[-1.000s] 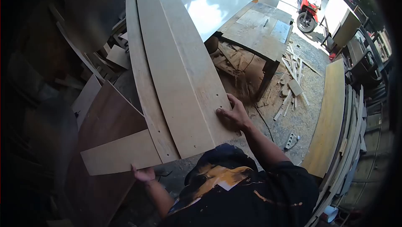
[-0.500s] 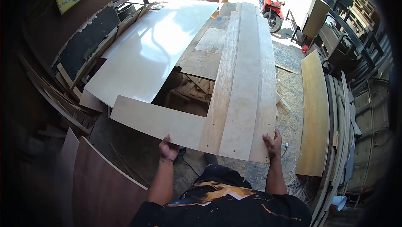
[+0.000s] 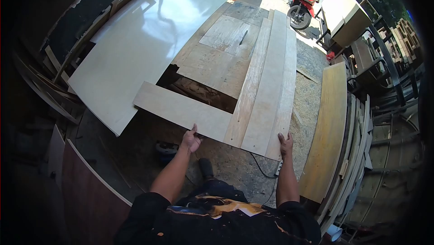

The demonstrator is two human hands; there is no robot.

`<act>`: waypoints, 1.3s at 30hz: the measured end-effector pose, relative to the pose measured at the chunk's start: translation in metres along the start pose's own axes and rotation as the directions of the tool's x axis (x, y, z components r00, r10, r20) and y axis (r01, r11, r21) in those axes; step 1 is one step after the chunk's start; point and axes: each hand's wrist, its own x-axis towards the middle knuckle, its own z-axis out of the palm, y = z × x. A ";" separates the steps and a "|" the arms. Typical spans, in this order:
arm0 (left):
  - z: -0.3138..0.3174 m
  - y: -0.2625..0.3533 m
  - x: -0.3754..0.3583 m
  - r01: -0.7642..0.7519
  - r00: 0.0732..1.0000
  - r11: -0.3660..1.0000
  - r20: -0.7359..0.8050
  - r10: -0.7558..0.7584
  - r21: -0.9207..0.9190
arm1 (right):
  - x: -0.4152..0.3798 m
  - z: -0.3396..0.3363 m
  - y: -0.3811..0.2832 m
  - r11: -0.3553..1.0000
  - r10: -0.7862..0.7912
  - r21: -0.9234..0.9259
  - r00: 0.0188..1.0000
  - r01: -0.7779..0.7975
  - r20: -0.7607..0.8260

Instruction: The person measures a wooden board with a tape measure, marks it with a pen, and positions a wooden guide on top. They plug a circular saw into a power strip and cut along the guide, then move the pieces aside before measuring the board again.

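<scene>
My left hand (image 3: 192, 141) grips the near edge of an L-shaped wooden panel, with its thumb on top and its other fingers partly hidden below. At the panel's near right corner, my right hand (image 3: 285, 145) holds the edge the same way. The panel joins a short plywood strip (image 3: 185, 110) on the left to long boards (image 3: 264, 91) running away from me. Small dark fastener marks dot the near ends of the boards. Under and beside them lie flat worn boards (image 3: 212, 66) with a dark opening. A dark slim object (image 3: 243, 37) rests on those boards.
A large glossy white sheet (image 3: 149, 41) lies to the left. A yellowish board (image 3: 326, 127) and stacked planks (image 3: 350, 154) stand on the right. A power tool (image 3: 167, 149) and a cable (image 3: 260, 166) are on the floor. A red motorbike (image 3: 302, 3) is parked beyond.
The panel has shifted nearer, its far end drawn back, with both hands still holding it. More of the worn boards and the dark slim object now show. The camera view has tilted and shifted.
</scene>
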 end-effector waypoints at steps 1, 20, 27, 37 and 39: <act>0.007 0.009 0.005 0.001 1.000 1.000 -0.007 0.000 0.029 | 0.014 0.009 -0.006 1.000 0.002 0.026 1.000 -0.002 0.002; -0.138 -0.046 -0.320 0.030 0.899 0.947 -0.423 0.114 0.319 | 0.005 0.047 0.155 0.679 0.687 -0.489 0.709 -0.548 0.160; -0.183 -0.204 -0.460 -0.129 0.668 0.973 -0.708 0.227 0.191 | -0.211 0.287 0.098 0.819 0.541 -0.524 -0.011 0.234 0.841; -0.110 -0.525 -0.601 -0.747 0.098 0.655 -0.957 0.274 0.111 | -0.415 0.447 0.089 0.858 0.425 -0.258 -0.331 0.445 0.842; -0.078 -0.565 -0.618 -0.815 -0.073 0.569 -0.993 0.090 0.111 | -0.472 0.422 0.109 0.752 0.554 -0.241 -0.389 0.614 0.736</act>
